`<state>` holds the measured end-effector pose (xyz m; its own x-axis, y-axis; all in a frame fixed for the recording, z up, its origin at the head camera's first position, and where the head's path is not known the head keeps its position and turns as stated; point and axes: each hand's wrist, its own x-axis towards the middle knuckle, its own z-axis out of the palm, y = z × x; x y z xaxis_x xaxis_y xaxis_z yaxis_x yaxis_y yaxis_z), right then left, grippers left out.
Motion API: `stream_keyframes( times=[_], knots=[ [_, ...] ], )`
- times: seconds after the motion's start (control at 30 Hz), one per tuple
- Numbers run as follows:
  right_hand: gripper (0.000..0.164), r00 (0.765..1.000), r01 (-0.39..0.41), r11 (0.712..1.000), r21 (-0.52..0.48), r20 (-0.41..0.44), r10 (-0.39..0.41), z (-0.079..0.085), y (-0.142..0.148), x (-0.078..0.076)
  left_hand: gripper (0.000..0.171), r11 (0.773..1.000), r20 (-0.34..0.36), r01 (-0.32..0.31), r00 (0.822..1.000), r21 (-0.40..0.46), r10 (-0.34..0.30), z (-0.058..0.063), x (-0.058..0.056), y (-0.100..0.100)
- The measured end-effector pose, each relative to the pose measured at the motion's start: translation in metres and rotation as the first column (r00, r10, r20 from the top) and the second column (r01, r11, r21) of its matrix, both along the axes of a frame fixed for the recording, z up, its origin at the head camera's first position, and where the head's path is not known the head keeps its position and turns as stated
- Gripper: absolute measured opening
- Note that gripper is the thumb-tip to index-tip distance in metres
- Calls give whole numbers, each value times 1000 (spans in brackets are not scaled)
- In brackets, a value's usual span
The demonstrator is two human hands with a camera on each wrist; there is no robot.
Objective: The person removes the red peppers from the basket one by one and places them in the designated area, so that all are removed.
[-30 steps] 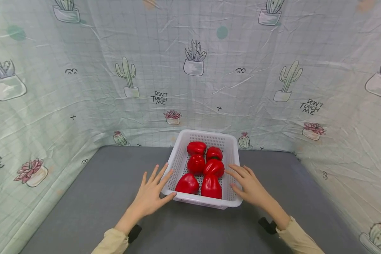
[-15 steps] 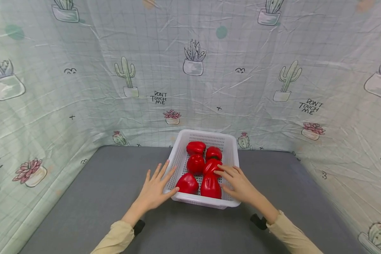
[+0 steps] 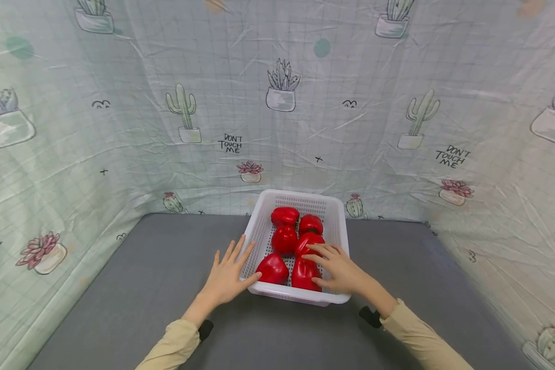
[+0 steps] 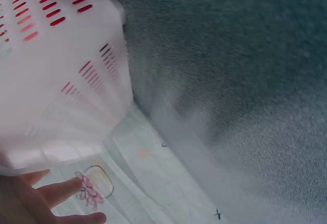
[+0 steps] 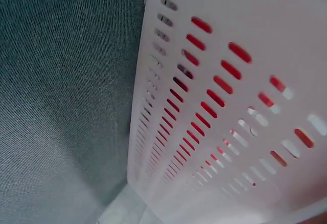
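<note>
A white perforated basket (image 3: 296,294) holds several red bell peppers, among them a front-left bell pepper (image 3: 272,269) and a front-right bell pepper (image 3: 303,277). Spread wide, my left hand (image 3: 226,277) is at the basket's left rim, its thumb pointing toward the front-left pepper. Over the right rim reaches my right hand (image 3: 339,270), fingers extended above the right-hand peppers and thumb beside the front-right one; contact with it is unclear. In the left wrist view, fingers (image 4: 59,191) show below the basket's wall (image 4: 46,76). The right wrist view shows mostly the slotted wall (image 5: 245,101).
The basket stands on a grey tabletop (image 3: 134,288), close to its back edge. A pale cactus-print curtain (image 3: 324,128) hangs behind and along both sides. Dark bands (image 3: 370,317) are on the wrists, below beige sleeves (image 3: 421,334).
My right hand has moved left, from outside the right rim to above the right-hand peppers. My left hand has shifted slightly right. The basket and peppers keep their places.
</note>
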<state>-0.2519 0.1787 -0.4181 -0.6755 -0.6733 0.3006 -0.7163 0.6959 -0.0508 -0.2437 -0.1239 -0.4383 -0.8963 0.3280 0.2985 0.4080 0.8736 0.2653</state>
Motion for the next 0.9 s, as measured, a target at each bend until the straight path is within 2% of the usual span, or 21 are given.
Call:
stream_keyframes(
  times=[0.37,0.7,0.9],
  knots=[
    [69,991,-42,996,82,131,31,0,-4,-2,74,1000,-13,-20,1000,1,20,-3,1,4],
    [78,981,-34,992,122,196,10,-4,-6,-2,71,1000,-14,-21,1000,8,22,-4,4,4],
    [82,981,-17,989,147,196,-12,-1,-7,-3,70,1000,-24,-23,999,5,23,-3,3,4]
  ],
)
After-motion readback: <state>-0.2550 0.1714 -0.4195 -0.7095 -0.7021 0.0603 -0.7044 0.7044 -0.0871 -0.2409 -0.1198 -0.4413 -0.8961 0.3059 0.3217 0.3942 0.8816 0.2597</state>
